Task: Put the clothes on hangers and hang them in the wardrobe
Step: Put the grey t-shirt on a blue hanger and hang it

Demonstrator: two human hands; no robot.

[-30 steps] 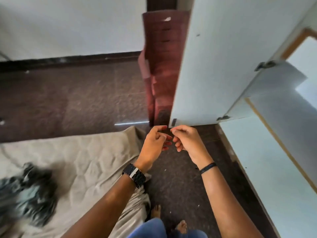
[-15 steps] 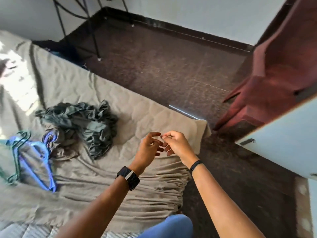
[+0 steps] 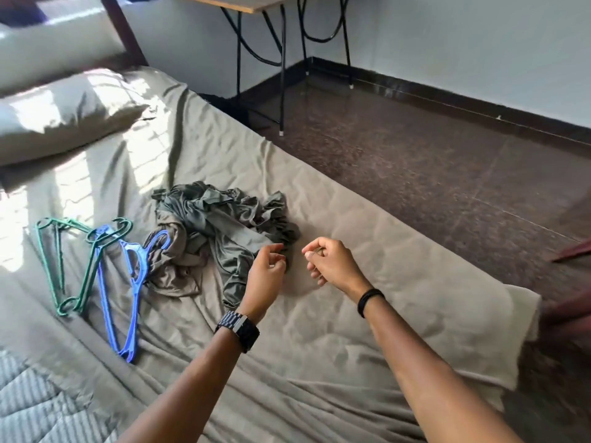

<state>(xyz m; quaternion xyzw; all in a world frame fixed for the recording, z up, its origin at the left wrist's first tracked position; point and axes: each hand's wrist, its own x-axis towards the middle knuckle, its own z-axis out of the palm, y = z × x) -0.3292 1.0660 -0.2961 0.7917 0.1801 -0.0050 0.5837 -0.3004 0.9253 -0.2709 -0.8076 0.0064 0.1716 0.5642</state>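
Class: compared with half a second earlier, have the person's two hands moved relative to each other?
Yes. Earlier their fingertips met; now the left hand and right hand are apart, the left one nearer the grey-green clothes pile.

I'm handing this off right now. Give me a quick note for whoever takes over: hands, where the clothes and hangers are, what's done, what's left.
Left hand: loosely curled, holding nothing, over the near edge of the clothes.
Right hand: loosely curled, holding nothing, above the sheet.
Crumpled grey-green clothes lie in a heap on the bed.
Green hangers and blue hangers lie to their left, bare.
Done: nothing visible here.
Left: put these clothes on hangers and hang them; wardrobe is out of view.
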